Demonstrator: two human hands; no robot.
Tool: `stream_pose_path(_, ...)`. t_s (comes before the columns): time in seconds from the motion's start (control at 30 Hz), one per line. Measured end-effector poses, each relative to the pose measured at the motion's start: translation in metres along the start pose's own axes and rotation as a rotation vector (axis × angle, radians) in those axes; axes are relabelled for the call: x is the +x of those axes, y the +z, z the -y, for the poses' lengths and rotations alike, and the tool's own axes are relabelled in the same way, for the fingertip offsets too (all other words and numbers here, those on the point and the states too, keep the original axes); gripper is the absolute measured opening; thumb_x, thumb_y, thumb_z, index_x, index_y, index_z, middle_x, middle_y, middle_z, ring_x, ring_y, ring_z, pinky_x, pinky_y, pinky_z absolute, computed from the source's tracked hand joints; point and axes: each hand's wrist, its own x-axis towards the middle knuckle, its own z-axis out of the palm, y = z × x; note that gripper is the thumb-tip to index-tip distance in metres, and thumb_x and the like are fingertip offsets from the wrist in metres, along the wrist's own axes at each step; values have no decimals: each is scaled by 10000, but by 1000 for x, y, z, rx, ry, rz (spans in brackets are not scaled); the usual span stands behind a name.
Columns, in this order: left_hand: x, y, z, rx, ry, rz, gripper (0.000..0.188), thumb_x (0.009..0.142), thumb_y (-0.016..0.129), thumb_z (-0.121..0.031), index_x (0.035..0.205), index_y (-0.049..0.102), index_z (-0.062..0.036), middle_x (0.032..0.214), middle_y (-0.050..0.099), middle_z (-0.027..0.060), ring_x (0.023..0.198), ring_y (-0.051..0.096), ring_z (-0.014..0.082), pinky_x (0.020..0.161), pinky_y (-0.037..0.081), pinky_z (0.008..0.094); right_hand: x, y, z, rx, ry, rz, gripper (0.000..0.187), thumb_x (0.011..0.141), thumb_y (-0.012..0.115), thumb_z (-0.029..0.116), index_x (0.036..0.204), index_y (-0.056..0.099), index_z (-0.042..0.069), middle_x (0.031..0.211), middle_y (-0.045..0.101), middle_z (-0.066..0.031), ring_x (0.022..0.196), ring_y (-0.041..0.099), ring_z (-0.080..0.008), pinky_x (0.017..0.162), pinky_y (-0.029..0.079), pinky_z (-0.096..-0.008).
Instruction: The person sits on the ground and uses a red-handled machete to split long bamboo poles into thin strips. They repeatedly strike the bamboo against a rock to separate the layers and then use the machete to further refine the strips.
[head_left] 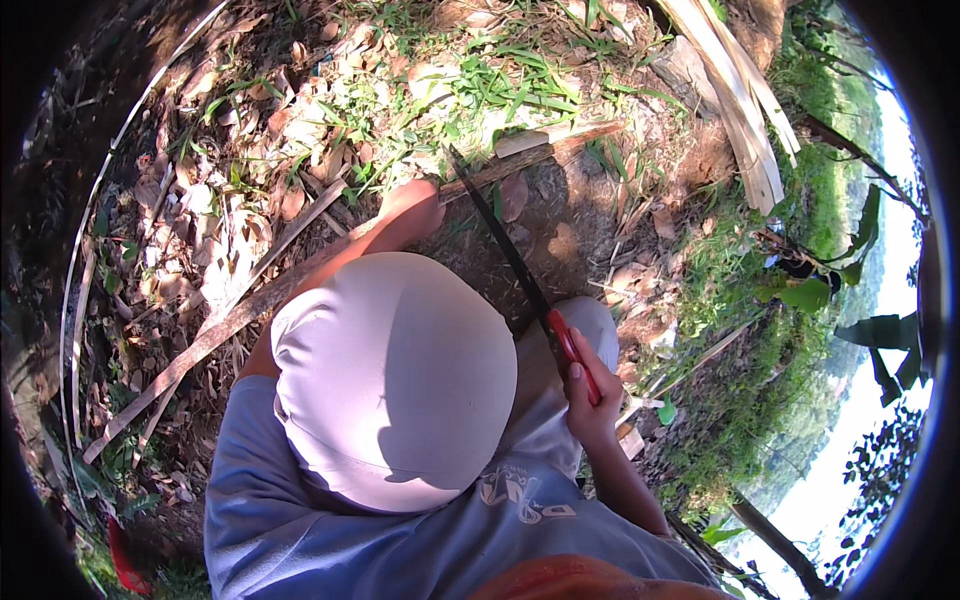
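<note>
My left hand [412, 212] is closed around a long, thin wooden pole [215, 335], which slants from the lower left to the upper middle. My right hand [592, 385] grips the red handle [572, 352] of a tool with a long, dark, tapering blade [510, 250]. Whether its edge is toothed does not show. The blade's far end crosses the pole just right of my left hand. My raised knee [400, 375], in pale cloth, hides part of my left forearm.
Dry leaves [290, 120] and grass [510, 85] cover the ground. Pale split strips [735, 110] lie at the upper right, beside a rock [688, 72]. A thin bent strip [75, 260] curves along the left. The right side shows a green slope [740, 400].
</note>
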Motion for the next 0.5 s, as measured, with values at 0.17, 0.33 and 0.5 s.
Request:
stream_pose_path(0.17, -11, 3, 10, 6, 4, -88, 366, 941, 637, -333, 962, 745, 17, 932, 747, 227, 893, 743, 422, 811, 599, 517, 52, 36, 3, -33, -253, -38, 405, 1085, 572, 176, 1453, 620, 14, 1069, 759, -60, 841, 635, -83, 787, 504, -232)
stream_pose_path(0.33, -10, 0, -1, 70, 21, -46, 379, 949, 624, -345, 908, 756, 8, 890, 752, 228, 869, 757, 396, 783, 605, 495, 199, 136, 2, 210, -177, -51, 381, 1050, 620, 124, 1417, 651, 29, 1244, 758, -181, 1099, 716, -173, 957, 542, -323)
stream_pose_path(0.5, -1, -4, 10, 24, -96, 21, 359, 943, 647, -345, 932, 770, -9, 947, 764, 216, 918, 763, 373, 787, 609, 474, 185, 134, 1, 111, -279, -38, 402, 1040, 637, 139, 1436, 651, 73, 1174, 778, -165, 995, 721, -137, 885, 551, -302)
